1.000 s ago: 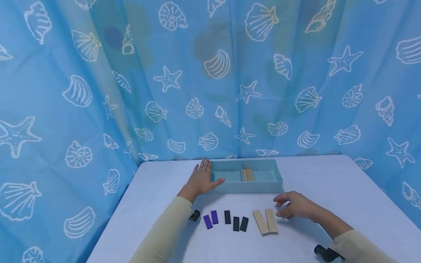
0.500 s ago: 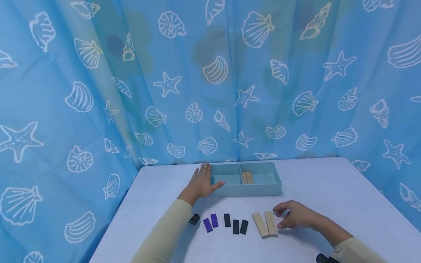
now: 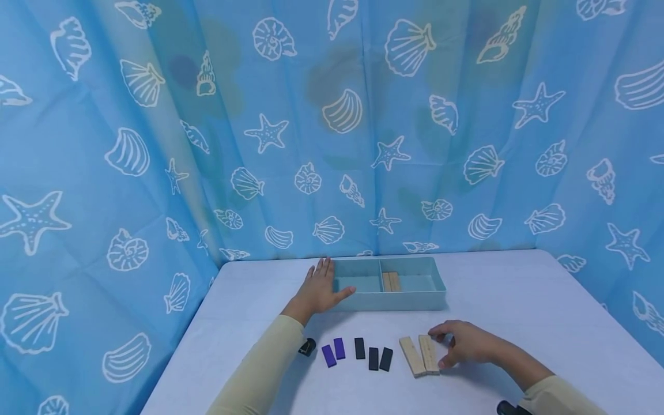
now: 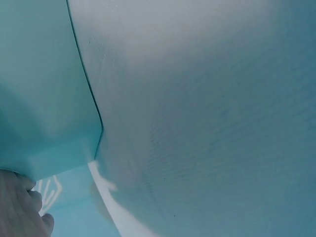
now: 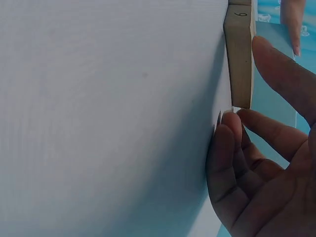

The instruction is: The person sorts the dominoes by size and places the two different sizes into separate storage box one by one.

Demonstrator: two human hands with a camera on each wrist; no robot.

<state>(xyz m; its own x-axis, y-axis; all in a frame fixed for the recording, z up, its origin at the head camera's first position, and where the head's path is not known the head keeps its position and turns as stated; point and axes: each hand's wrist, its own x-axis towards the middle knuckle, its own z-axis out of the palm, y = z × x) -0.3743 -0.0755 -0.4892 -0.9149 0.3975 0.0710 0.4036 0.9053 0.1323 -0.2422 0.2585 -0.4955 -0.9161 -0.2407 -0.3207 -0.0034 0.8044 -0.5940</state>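
A pale blue-green two-compartment box [image 3: 384, 301] stands at the back of the table. My left hand [image 3: 317, 288] rests on its left end, fingers straight along the side and thumb over the front rim. In the left wrist view its fingers [image 4: 22, 205] show at the box wall. Two wooden blocks [image 3: 412, 356] lie side by side at the front. My right hand [image 3: 467, 344] is at the right-hand wooden block [image 3: 429, 354], index fingertip at its far end and thumb beside its near part. The right wrist view shows this wooden block [image 5: 240, 57], marked with a digit, between them.
Two purple blocks [image 3: 329, 355] and several black blocks [image 3: 373, 358] lie left of the wooden ones. More wooden blocks [image 3: 391, 282] lie in the box's right compartment. A shell-patterned blue curtain [image 3: 290, 173] hangs behind the white table [image 3: 498, 288].
My right hand has moved slightly forward and left over the table, its fingertips coming up to the right-hand wooden block. The left hand stays on the box; the head view has tilted a little.
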